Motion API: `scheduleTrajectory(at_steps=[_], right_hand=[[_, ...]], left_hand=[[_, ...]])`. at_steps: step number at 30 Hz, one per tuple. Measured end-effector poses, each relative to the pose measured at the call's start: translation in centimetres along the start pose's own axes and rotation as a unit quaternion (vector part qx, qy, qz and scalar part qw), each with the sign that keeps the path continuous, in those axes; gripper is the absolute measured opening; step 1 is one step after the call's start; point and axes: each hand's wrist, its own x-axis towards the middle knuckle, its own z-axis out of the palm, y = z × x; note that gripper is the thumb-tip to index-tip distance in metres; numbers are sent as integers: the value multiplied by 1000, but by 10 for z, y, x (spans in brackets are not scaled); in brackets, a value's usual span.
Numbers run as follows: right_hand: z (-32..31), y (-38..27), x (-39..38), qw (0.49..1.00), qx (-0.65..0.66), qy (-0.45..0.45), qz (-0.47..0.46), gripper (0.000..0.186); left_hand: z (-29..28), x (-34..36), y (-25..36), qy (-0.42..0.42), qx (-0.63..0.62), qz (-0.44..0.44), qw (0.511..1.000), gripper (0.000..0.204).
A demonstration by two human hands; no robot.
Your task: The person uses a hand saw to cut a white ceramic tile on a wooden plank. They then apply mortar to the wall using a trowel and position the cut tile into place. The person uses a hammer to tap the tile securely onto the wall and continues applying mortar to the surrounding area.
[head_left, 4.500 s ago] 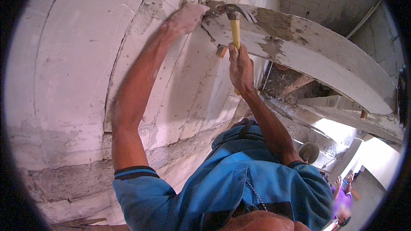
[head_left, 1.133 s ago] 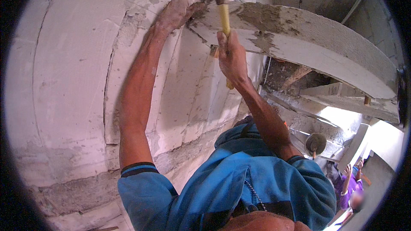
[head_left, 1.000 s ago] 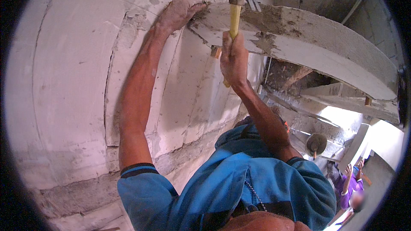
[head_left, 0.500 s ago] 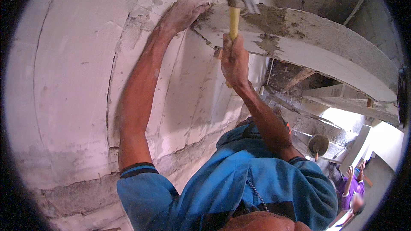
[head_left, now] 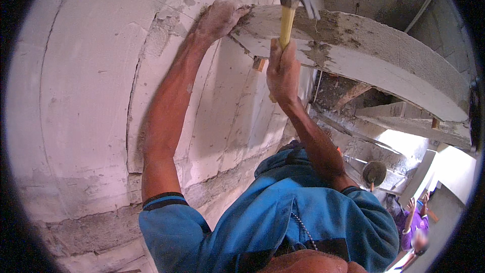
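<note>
My right hand (head_left: 284,73) grips a claw hammer (head_left: 287,23) by its yellow handle. The dark metal head is up, in front of a pale concrete beam (head_left: 399,68), with its claw pointing right. My left hand (head_left: 222,19) is raised at the beam's left end, close against the whitish block wall (head_left: 96,96). Its fingers are bent and pressed together at the beam's corner; whatever they hold, if anything, is hidden. Dark, rough mortar patches (head_left: 331,24) mark the beam's face near the hammer.
A small wooden block (head_left: 258,64) juts out under the beam's left end. Below the beam at right, a round bucket-like container (head_left: 374,173) stands among planks and rubble. Farther down, another person in a purple shirt (head_left: 415,222) has both arms raised.
The hammer and my right hand have shifted a little to the right, uncovering more of the small wooden block. My left hand stays at the beam's end.
</note>
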Motion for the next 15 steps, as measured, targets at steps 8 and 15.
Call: scheduleTrajectory(at_steps=[8,15], right_hand=[[-20,-11,2,999,-15,6,-31,19],[-5,-9,5,998,-30,-21,-60,21]], left_hand=[[13,-55,28,107,-15,-15,994,28],[59,-101,34,128,36,28,991,45]])
